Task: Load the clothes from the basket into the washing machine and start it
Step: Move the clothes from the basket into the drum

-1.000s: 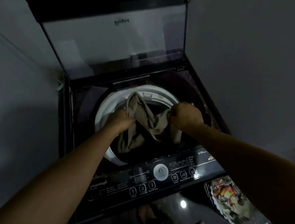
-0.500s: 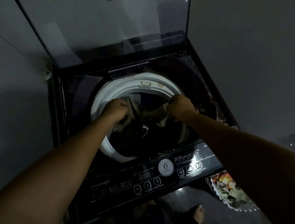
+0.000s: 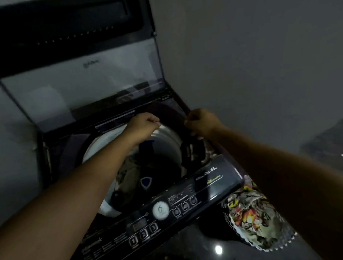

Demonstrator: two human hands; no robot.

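your left hand and right hand both look clenched, empty, over the drum. more clothes sit in the basket, down behind your right hand, so it's nearer.

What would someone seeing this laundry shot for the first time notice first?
Two forearms reach in from below, the left hand and right hand curled into fists over the washing machine's open drum, where garments lie at the bottom. The white dial stands out on the dark control panel, and a basket of bright patterned laundry sits lower right.
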